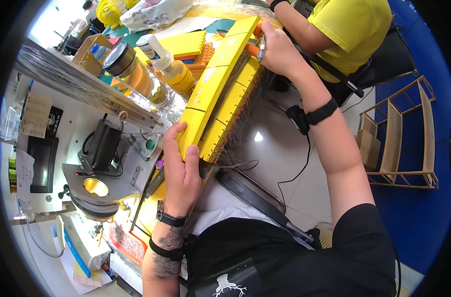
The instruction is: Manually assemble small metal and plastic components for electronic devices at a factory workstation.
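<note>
A long yellow segmented bar (204, 91) slants away from me. Beneath it runs a second yellow strip (219, 133) with small dark points along its edge, and fine dark strands (252, 111) hang from that side. My left hand (182, 166) grips the near end, fingers on top and thumb along the side. At the far end, my right hand (280, 49) is closed around a slim silver pen-like tool (261, 49). Orange rounded parts (252, 50) show beside its fingers; whether they belong to the tool or the bar, I cannot tell.
Left of the bar stand a pump bottle of yellow liquid (178, 74) and a black-lidded jar (141, 79). A machine with a black motor box (104, 151) is at left. Another person in a yellow shirt (351, 34) sits at far right, near a wooden rack (396, 141).
</note>
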`<control>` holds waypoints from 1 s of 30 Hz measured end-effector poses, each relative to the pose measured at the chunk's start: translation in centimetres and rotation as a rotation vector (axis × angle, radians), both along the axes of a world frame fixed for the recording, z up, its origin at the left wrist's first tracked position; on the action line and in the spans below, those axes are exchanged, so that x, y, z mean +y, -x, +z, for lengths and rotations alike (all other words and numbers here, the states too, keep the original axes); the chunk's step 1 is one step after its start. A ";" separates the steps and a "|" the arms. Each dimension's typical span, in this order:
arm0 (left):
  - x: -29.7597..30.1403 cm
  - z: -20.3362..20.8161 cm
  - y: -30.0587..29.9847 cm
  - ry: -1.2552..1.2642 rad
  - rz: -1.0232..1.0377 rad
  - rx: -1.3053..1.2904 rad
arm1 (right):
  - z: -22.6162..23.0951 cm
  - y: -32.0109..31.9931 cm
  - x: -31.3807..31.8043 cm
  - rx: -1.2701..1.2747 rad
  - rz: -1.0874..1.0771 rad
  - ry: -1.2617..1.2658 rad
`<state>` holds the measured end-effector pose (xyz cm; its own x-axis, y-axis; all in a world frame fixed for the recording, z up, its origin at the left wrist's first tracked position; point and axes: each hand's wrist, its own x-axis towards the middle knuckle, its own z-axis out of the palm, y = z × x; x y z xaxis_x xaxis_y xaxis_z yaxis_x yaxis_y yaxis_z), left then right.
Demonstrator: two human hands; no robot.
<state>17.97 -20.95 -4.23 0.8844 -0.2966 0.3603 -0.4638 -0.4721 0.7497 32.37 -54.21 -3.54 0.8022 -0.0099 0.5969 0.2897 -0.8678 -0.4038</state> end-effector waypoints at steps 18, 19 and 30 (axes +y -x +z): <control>-0.1 -0.6 0.0 -0.186 -0.040 -0.148 | 1.0 -1.7 1.4 0.011 -0.028 -0.736; -0.1 -0.6 0.0 -0.185 -0.040 -0.145 | 1.2 -1.7 1.4 0.008 0.077 -0.979; 0.3 -0.1 0.1 -0.168 -0.036 -0.183 | 4.7 1.8 -1.6 -0.058 -0.001 -1.125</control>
